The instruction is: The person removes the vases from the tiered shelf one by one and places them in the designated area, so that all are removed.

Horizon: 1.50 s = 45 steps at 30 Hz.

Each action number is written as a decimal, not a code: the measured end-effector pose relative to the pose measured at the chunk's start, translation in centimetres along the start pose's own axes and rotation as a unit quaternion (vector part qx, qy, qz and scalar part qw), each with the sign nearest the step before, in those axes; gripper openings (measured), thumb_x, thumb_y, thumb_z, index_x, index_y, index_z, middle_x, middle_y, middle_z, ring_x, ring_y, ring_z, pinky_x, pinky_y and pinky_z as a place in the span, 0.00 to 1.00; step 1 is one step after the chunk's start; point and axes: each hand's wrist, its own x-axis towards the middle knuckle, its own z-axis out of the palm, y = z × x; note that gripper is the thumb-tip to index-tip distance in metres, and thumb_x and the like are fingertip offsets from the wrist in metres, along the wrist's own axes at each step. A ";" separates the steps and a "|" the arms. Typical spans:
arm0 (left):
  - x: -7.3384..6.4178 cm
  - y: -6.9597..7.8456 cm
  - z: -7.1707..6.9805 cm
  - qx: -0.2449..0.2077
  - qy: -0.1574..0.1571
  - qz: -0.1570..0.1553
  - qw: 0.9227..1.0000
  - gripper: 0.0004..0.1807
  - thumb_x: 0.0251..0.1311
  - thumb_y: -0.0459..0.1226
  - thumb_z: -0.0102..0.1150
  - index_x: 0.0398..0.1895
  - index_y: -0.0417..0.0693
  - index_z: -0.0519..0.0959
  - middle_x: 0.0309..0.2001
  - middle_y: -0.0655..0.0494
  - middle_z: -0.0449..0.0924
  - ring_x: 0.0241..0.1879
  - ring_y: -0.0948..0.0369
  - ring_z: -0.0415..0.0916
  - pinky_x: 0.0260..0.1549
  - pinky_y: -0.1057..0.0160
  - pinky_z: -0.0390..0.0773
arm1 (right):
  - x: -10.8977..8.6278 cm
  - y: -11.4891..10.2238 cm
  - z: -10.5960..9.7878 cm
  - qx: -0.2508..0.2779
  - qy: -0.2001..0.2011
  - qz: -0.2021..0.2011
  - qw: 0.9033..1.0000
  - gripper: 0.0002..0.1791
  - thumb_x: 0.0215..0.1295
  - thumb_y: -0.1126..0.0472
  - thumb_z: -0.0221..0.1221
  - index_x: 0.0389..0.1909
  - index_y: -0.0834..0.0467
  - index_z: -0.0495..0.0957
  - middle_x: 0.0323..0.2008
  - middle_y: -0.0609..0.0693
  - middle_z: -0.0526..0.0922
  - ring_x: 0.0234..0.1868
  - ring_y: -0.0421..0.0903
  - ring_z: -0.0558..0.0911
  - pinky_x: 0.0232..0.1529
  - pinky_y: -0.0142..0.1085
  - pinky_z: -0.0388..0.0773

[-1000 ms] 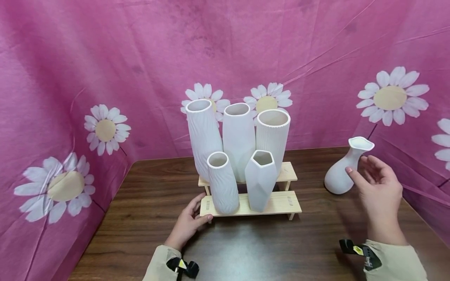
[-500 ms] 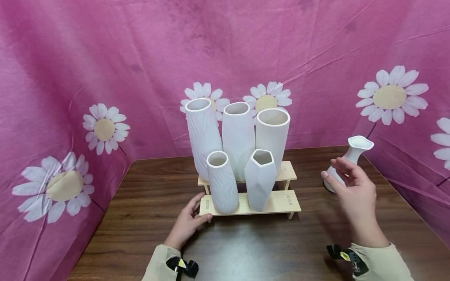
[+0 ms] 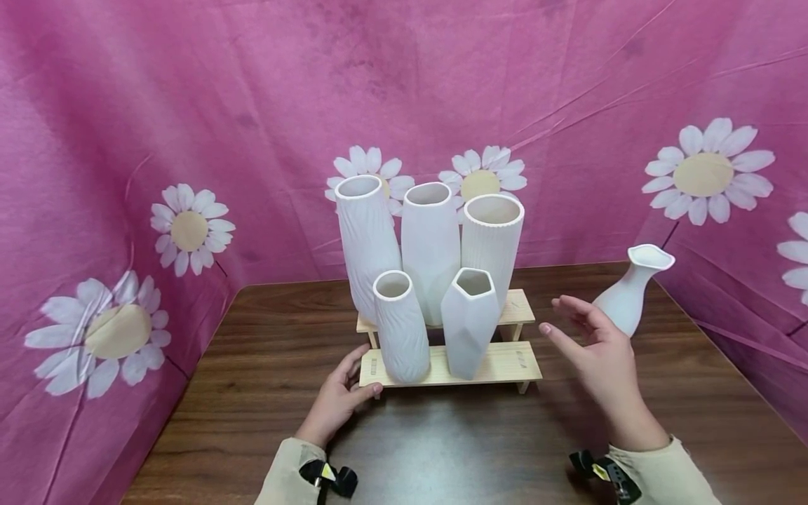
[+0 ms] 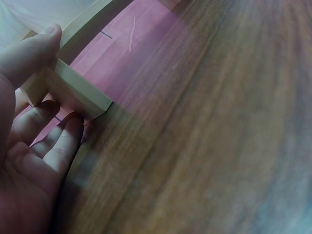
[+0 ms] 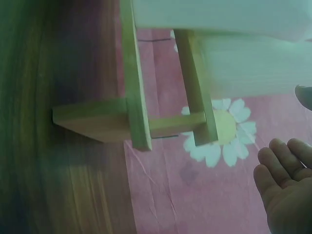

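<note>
Has the two-tier wooden stand (image 3: 438, 365) on the brown tabletop (image 3: 442, 449), just right of the left hand (image 3: 337, 403), with its long axis running left to right and its lower tier nearest; grips its left end with that hand, bringing the thumb over the front of the lower board and curling the fingers in by the leg; carries on the lower tier the slim rippled vase (image 3: 402, 333) and, right of it, the faceted vase (image 3: 469, 326), both mouth up; carries on the upper tier the three tall vases (image 3: 431, 259), likewise mouth up; holds out the right hand (image 3: 600, 358) near the stand's right end, across a gap, with fingers loosely bent, thumb well spread and nothing in its hold; partly hides behind it the narrow-necked vase (image 3: 631, 291), upright on the tabletop; is backed by pink daisy-print cloth (image 3: 284, 105).
</note>
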 end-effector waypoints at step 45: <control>0.1 -0.1 0.0 0.001 0.005 -0.001 1.000 0.44 0.57 0.25 0.69 0.75 0.37 0.59 0.62 0.33 0.74 0.47 0.62 0.80 0.44 0.68 0.80 | -3.1 1.1 7.5 0.100 -0.229 0.070 0.966 0.36 0.54 0.66 0.75 0.63 0.67 0.71 0.56 0.64 0.81 0.58 0.56 0.80 0.59 0.41 0.76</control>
